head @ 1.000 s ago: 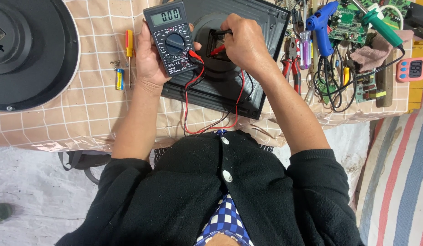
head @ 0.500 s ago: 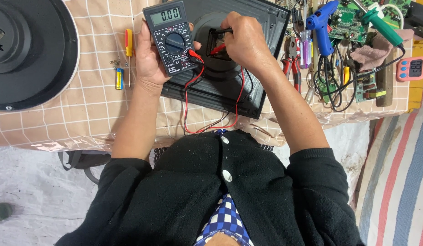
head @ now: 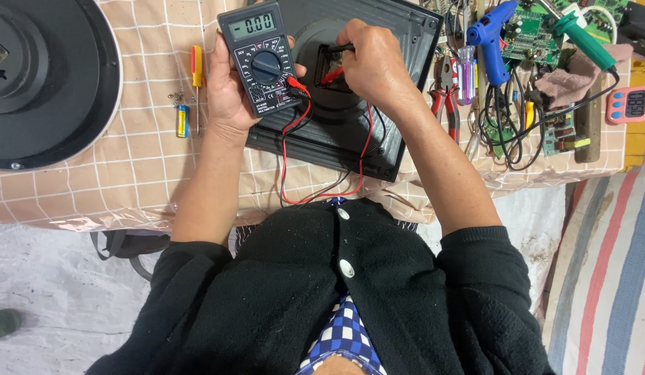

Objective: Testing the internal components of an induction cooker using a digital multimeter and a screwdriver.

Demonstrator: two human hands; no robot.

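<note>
My left hand (head: pixel 228 97) grips a black digital multimeter (head: pixel 260 59), screen facing up, over the left side of a flat black appliance housing (head: pixel 399 42) lying on the table. My right hand (head: pixel 374 59) pinches the red and black test probes (head: pixel 333 73) and presses their tips into a small recess in the housing's round centre. Red and black leads (head: pixel 291 160) loop from the meter down toward the table edge and back up to the probes.
A big round black dish-shaped part (head: pixel 45 76) fills the left of the checked tablecloth (head: pixel 93 187). A yellow-handled screwdriver (head: pixel 196 66) and a small battery (head: pixel 183 120) lie between. At the right: red pliers (head: pixel 447 104), blue glue gun (head: pixel 492 35), green circuit boards (head: pixel 534 35), cables, pink timer (head: pixel 631 104).
Almost nothing has moved. My right hand has shifted the probes very slightly inside the recess; the meter stays held in the same spot.
</note>
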